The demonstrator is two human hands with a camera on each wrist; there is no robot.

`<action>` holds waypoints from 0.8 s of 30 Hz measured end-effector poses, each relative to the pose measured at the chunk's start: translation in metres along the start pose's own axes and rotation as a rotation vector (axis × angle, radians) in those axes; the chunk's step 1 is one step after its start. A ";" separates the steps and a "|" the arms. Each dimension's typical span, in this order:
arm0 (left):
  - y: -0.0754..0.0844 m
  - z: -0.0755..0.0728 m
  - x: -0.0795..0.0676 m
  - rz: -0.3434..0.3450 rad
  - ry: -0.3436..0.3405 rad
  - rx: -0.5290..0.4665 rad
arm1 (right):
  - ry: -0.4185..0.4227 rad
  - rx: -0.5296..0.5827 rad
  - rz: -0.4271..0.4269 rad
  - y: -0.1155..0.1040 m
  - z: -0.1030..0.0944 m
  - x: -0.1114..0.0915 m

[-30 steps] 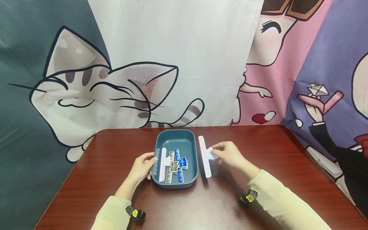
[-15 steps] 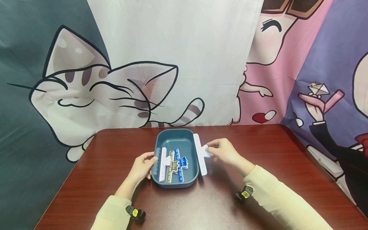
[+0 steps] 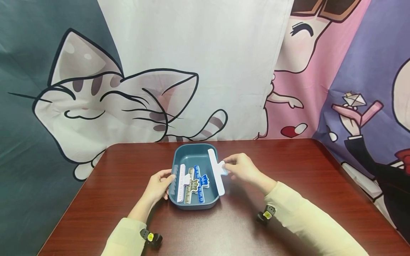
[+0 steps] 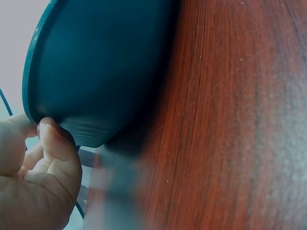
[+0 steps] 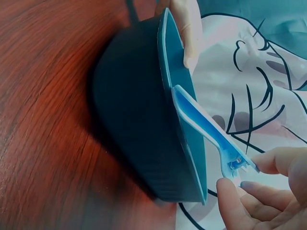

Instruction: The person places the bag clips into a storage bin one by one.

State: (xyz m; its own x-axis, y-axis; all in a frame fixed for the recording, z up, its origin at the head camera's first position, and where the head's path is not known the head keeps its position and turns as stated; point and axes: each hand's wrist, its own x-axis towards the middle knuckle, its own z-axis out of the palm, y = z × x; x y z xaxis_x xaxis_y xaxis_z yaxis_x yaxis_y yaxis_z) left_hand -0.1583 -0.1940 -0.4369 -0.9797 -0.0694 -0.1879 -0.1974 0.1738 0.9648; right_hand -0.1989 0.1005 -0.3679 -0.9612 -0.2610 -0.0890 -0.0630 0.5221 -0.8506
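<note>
My right hand (image 3: 242,168) pinches the tab of a long white-and-blue bag clip (image 3: 215,170) between thumb and fingers. In the head view the clip's bar overlaps the right rim of a dark teal plastic bin (image 3: 195,207). Seen from the right wrist, the clip (image 5: 204,124) slants across the bin's rim. On the opposite side, my left hand (image 3: 159,183) grips the bin's left rim, thumb over the edge. Inside the bin lie a pale pink bag clip (image 3: 181,185), an olive-gold one, and a blue bag clip (image 3: 200,188), side by side.
The bin stands on a reddish-brown wooden table (image 3: 128,185), near its back edge. A printed cartoon curtain (image 3: 205,53) hangs right behind the table. Small dark cameras are strapped at both wrists.
My right hand has carried the white-and-blue bag clip leftward, from beside the bin to over its right rim. My left hand and the bin have stayed put.
</note>
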 end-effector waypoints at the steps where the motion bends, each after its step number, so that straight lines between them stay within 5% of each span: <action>1: 0.000 0.000 0.000 -0.003 0.005 -0.001 | -0.002 -0.001 0.001 -0.001 0.001 0.000; 24: -0.001 0.000 0.000 0.009 0.001 -0.020 | -0.038 -0.002 -0.035 -0.021 0.022 0.005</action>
State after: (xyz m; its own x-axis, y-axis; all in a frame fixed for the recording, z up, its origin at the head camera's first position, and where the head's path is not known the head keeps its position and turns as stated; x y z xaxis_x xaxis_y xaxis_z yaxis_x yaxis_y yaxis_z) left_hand -0.1584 -0.1943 -0.4375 -0.9814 -0.0687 -0.1794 -0.1881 0.1543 0.9699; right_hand -0.1966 0.0706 -0.3614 -0.9475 -0.3101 -0.0785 -0.0975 0.5138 -0.8524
